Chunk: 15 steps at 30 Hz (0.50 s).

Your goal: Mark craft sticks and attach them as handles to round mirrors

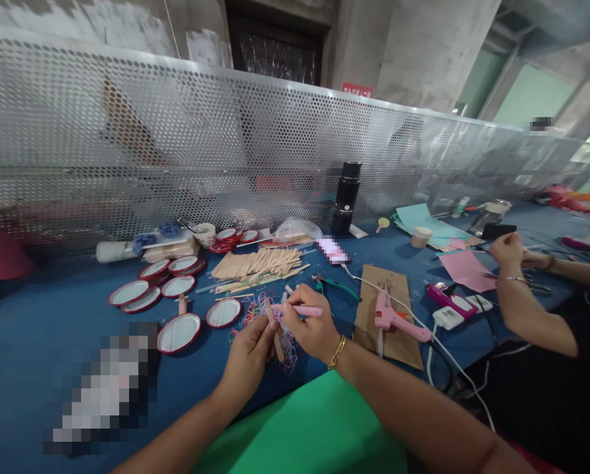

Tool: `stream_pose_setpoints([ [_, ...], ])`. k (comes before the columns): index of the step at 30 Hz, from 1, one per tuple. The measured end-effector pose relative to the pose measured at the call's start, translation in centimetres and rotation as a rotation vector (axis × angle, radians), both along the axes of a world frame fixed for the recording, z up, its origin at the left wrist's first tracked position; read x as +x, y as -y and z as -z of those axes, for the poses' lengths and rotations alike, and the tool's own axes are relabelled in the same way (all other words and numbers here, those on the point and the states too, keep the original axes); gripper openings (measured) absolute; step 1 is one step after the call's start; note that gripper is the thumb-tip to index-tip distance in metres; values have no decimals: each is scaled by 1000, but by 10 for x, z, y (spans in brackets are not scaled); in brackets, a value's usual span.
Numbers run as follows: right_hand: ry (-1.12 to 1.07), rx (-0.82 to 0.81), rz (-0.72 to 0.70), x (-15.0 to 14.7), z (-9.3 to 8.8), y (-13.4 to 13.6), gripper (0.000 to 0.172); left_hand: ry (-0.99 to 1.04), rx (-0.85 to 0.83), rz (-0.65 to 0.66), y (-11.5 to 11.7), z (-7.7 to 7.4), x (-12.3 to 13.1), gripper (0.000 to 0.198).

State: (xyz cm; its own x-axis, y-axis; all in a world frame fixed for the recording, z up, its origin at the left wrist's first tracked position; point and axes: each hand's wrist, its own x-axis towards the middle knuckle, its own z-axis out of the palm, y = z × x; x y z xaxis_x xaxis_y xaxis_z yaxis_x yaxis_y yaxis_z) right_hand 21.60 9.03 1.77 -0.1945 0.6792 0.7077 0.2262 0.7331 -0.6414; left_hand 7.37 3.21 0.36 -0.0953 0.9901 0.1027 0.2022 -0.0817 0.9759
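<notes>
My left hand (249,349) is closed on a wooden craft stick (274,326), held upright over a heap of coloured rubber bands (255,309). My right hand (311,326), with a gold bracelet at the wrist, grips a pink pen-like tool (295,309) whose tip points left at the stick. Both hands meet just above the blue table (43,316). A pile of more wooden sticks (258,262) lies behind them.
Red-rimmed round lids (179,332) lie to the left. A pink glue gun (391,319) rests on cardboard (391,289) to the right, beside green-handled pliers (337,285). A black bottle (347,197) stands by the perforated metal screen (176,145). Another person's arms (522,296) work at the right.
</notes>
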Motion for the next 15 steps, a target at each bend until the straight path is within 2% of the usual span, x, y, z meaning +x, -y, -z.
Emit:
stream_pose_setpoints([
  [15,-26,4,11,1,-1,1,19,-10,-9,-2,0,-1,0,51],
])
